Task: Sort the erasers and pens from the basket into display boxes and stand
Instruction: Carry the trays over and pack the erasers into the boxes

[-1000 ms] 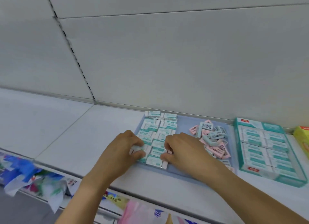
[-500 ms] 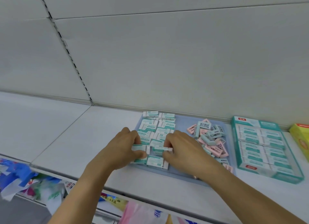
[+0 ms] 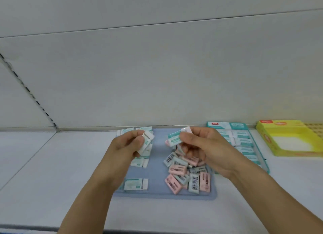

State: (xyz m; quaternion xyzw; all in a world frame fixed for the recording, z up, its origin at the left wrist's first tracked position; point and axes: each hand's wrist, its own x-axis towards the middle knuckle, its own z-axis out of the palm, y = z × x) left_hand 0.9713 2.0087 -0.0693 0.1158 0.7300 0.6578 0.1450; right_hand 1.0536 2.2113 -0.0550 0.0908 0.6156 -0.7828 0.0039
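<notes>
A blue tray (image 3: 157,164) lies on the white shelf. Teal-and-white erasers (image 3: 136,184) lie along its left side, and a loose pile of pink and grey erasers (image 3: 185,174) fills its right side. My left hand (image 3: 127,146) is raised above the tray and grips a small stack of teal-and-white erasers (image 3: 146,143). My right hand (image 3: 201,146) is also raised and pinches teal-and-white erasers (image 3: 174,138) between thumb and fingers. A teal display box (image 3: 244,143) holding rows of the same erasers stands right of the tray, partly hidden by my right hand.
A yellow display box (image 3: 288,139) stands at the far right of the shelf. The white back wall (image 3: 157,76) rises just behind the tray. Bare shelf (image 3: 52,164) stretches to the left, and the front edge runs along the bottom.
Both hands have lifted off the tray, each taking teal-and-white erasers up with it. The rows on the tray's left now show fewer erasers. The view has shifted right, showing the yellow box.
</notes>
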